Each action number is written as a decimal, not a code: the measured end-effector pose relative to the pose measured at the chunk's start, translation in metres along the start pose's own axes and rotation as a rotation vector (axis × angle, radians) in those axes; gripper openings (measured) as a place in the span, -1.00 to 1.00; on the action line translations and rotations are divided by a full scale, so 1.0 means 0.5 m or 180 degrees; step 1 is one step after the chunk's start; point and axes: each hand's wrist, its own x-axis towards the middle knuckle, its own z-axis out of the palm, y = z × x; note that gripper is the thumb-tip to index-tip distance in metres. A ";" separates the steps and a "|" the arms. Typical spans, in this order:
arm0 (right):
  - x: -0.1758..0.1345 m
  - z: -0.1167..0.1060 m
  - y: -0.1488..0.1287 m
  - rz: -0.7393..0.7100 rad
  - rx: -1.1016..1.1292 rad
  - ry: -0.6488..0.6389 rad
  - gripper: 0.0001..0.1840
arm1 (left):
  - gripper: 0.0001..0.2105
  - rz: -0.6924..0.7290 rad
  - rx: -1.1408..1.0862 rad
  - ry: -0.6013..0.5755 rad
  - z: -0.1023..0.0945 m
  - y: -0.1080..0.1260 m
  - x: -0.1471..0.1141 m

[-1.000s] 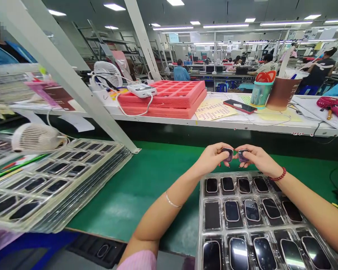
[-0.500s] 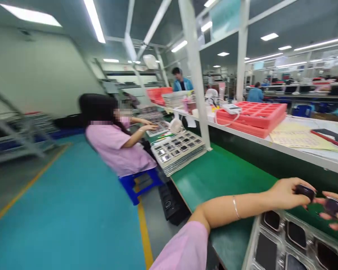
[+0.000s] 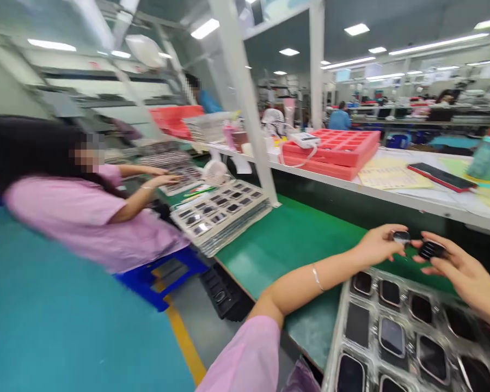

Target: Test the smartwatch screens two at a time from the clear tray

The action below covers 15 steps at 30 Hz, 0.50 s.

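Head view: the left hand (image 3: 376, 245) and the right hand (image 3: 459, 264) were raised close together near the far edge of a clear tray (image 3: 340, 335).
Left grip: thumb and fingers were closed on a rimmed dark piece (image 3: 401, 238); a pale bracelet (image 3: 317, 278) circled the forearm below a pink sleeve (image 3: 249, 354).
Right grip: thumb and fingers pinched a black piece (image 3: 430, 250) with a few pale marks across its face.
Between them: a small gap separated the two pieces; whether the fingertips touched could not be told.
Tray rows: the clear tray lay on the green bench top (image 3: 306, 223), with dark rounded screens (image 3: 392, 336) sitting in its compartments; its right part was blurred.
Far bench end: a tray stack (image 3: 239, 231) stood near the foot of a white post (image 3: 265, 177), and a white fan (image 3: 215, 172) was just behind the stack.
Shelf: above the bench, the shelf (image 3: 396, 200) bore red foam trays (image 3: 337, 169) topped by a white device (image 3: 305, 140), then a phone (image 3: 441, 177) and a teal cup (image 3: 488, 163).
Neighbour: a co-worker in pink (image 3: 73, 212) sat on a blue stool (image 3: 141, 288), hands over other trays (image 3: 183, 185).
Floor: a black box (image 3: 220, 291) rested beside a yellow line (image 3: 183, 340).
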 end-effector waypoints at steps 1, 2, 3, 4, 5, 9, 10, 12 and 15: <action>-0.002 0.004 -0.017 0.0001 0.0146 -0.0013 -0.30 | -0.41 -0.0078 -0.0099 -0.0021 -0.002 0.007 -0.002; -0.003 0.007 -0.030 0.0033 0.0259 -0.0007 -0.26 | -0.40 -0.0145 -0.0187 -0.0072 -0.005 0.011 -0.003; -0.002 0.010 -0.038 0.0088 0.0330 -0.0015 -0.24 | -0.40 -0.0201 -0.0259 -0.0105 -0.007 0.012 -0.003; -0.002 0.011 -0.042 0.0129 0.0403 -0.0034 -0.22 | -0.41 -0.0245 -0.0315 -0.0141 -0.010 0.012 -0.002; -0.003 0.011 -0.042 0.0184 0.0459 -0.0051 -0.21 | -0.42 -0.0274 -0.0351 -0.0162 -0.012 0.011 -0.001; -0.004 0.010 -0.031 0.0381 0.0592 0.0012 -0.26 | -0.38 -0.0252 -0.0441 -0.0209 -0.014 0.005 -0.002; -0.002 0.010 -0.030 0.0415 0.0603 0.0035 -0.29 | -0.36 -0.0223 -0.0439 -0.0229 -0.015 0.004 -0.002; 0.000 0.008 -0.029 0.0425 0.0595 0.0043 -0.36 | -0.32 -0.0179 -0.0390 -0.0286 -0.016 0.004 0.000; -0.006 0.001 -0.030 0.0325 0.0405 -0.0043 -0.43 | -0.30 -0.0182 -0.0295 -0.0353 -0.017 0.005 -0.001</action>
